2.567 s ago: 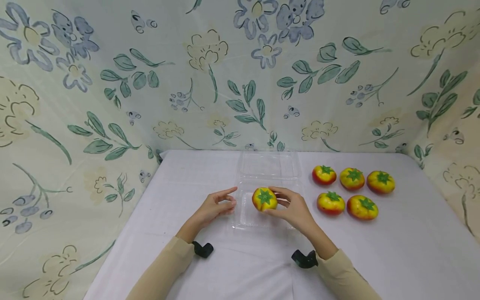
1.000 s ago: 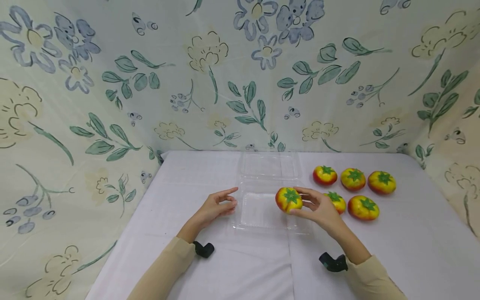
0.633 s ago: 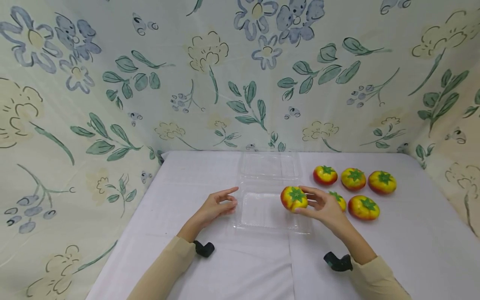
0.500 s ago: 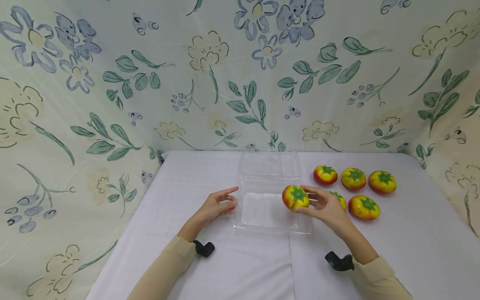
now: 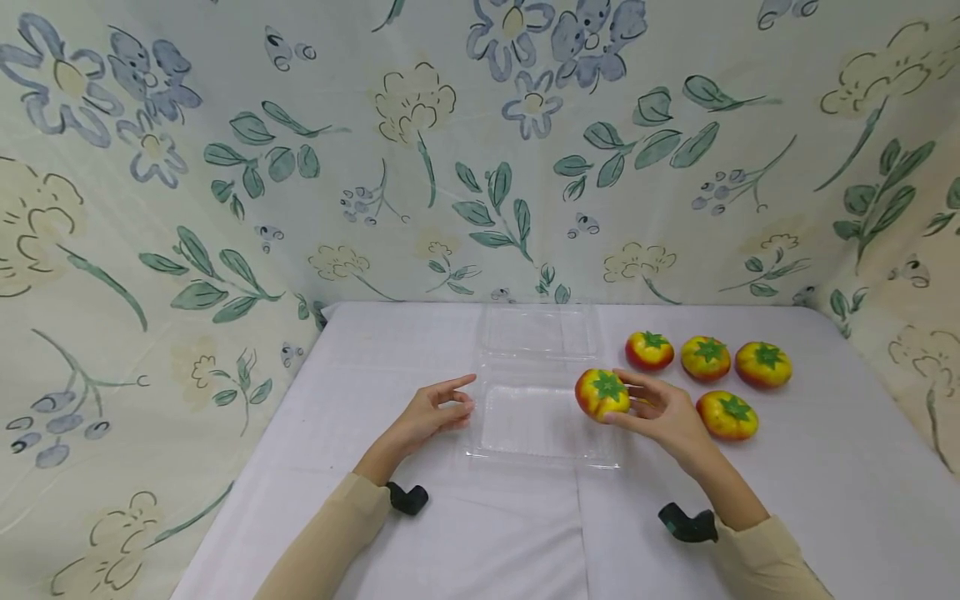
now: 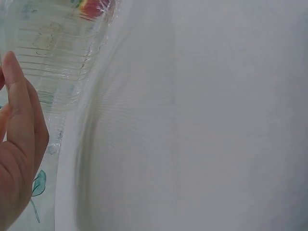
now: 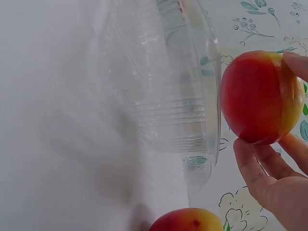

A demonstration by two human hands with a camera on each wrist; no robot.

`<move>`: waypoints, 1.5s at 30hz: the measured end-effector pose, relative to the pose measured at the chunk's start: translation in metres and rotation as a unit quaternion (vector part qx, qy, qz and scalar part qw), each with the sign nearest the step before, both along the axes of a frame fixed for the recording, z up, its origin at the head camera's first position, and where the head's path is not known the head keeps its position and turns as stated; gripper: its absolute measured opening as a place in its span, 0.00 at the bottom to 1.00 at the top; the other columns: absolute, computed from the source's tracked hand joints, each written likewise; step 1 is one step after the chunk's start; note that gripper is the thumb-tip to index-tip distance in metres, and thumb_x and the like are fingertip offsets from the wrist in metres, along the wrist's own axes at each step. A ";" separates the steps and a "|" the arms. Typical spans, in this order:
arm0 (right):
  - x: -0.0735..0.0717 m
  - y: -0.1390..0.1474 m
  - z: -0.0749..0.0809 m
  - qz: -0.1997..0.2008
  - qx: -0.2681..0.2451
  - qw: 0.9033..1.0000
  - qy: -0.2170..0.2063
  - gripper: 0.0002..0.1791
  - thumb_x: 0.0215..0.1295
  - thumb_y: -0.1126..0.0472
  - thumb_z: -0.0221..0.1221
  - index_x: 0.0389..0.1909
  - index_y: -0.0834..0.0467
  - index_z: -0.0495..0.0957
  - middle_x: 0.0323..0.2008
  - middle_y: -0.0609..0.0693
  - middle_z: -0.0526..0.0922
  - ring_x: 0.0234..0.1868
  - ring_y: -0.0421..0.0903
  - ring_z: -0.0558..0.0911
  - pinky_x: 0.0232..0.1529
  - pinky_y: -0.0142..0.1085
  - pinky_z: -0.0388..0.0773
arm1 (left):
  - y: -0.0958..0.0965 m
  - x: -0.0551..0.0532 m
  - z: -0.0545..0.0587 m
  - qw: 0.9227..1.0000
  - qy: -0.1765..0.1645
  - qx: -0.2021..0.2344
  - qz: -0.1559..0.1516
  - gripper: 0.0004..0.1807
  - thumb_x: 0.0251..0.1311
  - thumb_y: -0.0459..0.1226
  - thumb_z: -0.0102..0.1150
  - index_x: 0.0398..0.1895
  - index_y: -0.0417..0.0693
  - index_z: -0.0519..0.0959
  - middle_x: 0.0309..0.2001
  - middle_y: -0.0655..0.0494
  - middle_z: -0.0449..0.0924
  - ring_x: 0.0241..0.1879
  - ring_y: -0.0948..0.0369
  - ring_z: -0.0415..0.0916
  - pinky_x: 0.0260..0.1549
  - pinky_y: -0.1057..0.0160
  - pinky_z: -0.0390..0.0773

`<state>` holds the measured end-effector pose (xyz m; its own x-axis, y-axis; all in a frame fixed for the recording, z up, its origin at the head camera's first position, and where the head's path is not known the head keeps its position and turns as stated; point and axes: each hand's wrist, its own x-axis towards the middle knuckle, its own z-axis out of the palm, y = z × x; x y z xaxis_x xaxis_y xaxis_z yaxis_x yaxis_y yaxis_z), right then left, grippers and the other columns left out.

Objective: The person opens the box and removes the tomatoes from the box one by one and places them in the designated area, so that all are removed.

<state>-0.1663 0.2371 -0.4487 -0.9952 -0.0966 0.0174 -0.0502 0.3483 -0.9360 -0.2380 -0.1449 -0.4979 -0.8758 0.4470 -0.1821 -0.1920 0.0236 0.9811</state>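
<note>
My right hand (image 5: 666,417) holds a red-and-yellow fruit (image 5: 602,395) with a green star-shaped leafy top, thumb on the near side and fingers round the far side. This fruit overlaps the right edge of a clear plastic clamshell box (image 5: 525,456), whose lid (image 5: 540,332) lies open toward the back. In the right wrist view the fruit (image 7: 257,98) appears beyond the box wall (image 7: 168,110), fingertips on its underside. My left hand (image 5: 425,417) rests with relaxed fingers at the box's left edge, holding nothing; the left wrist view shows its fingers (image 6: 21,110) beside the box.
Several matching fruits stand on the white cloth to the right, among them a front one (image 5: 727,415) and a back one (image 5: 649,350). Another sits hidden behind my right hand. A floral curtain (image 5: 480,150) rises behind the table.
My right hand has carried the fruit rightward, from over the middle of the box to its right edge, and now covers one fruit on the table. My left hand has stayed in place.
</note>
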 end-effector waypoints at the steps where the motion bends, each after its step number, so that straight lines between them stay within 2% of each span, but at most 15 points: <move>1: 0.000 0.001 0.000 -0.001 -0.001 1.000 0.001 0.40 0.59 0.55 0.72 0.70 0.61 0.68 0.66 0.60 0.70 0.63 0.59 0.72 0.55 0.27 0.76 | 0.000 0.000 0.000 1.000 -0.001 0.000 0.001 0.33 0.64 0.31 0.65 0.72 0.48 0.69 0.45 0.49 0.75 0.36 0.63 0.80 0.41 0.66 0.84; 13: 0.001 0.007 0.000 -0.010 -0.008 1.000 -0.003 0.39 0.60 0.56 0.71 0.71 0.61 0.67 0.66 0.62 0.69 0.62 0.60 0.71 0.54 0.29 0.77 | -0.001 0.000 0.000 1.000 0.002 -0.001 -0.004 0.34 0.64 0.31 0.64 0.74 0.45 0.66 0.46 0.48 0.74 0.37 0.62 0.80 0.41 0.66 0.84; 22: 0.003 0.012 0.002 -0.026 0.002 1.000 -0.007 0.40 0.61 0.55 0.70 0.71 0.61 0.65 0.67 0.63 0.68 0.62 0.62 0.72 0.50 0.21 0.76 | -0.001 0.000 -0.002 1.000 0.005 0.004 -0.007 0.33 0.65 0.31 0.64 0.73 0.47 0.67 0.46 0.48 0.74 0.38 0.62 0.80 0.42 0.65 0.84; 35: 0.006 0.024 0.005 -0.045 0.011 0.999 -0.004 0.39 0.63 0.55 0.69 0.71 0.63 0.65 0.68 0.64 0.65 0.63 0.63 0.71 0.49 0.18 0.74 | -0.001 0.000 -0.002 1.000 0.009 0.000 -0.010 0.33 0.65 0.31 0.64 0.73 0.45 0.66 0.46 0.48 0.75 0.38 0.63 0.80 0.42 0.66 0.84; 45: 0.004 0.043 0.003 -0.078 0.036 0.996 -0.012 0.42 0.64 0.49 0.67 0.73 0.62 0.63 0.68 0.64 0.65 0.62 0.62 0.70 0.45 0.20 0.76 | 0.000 -0.001 -0.002 1.000 0.008 -0.006 -0.006 0.33 0.65 0.31 0.64 0.73 0.46 0.67 0.46 0.48 0.75 0.38 0.62 0.80 0.42 0.66 0.84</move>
<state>-0.1621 0.2796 -0.4452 -0.9982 0.0593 -0.0071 0.0312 0.4168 -0.9085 -0.2387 -0.1451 -0.5000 -0.8731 0.4555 -0.1736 -0.1761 0.0373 0.9837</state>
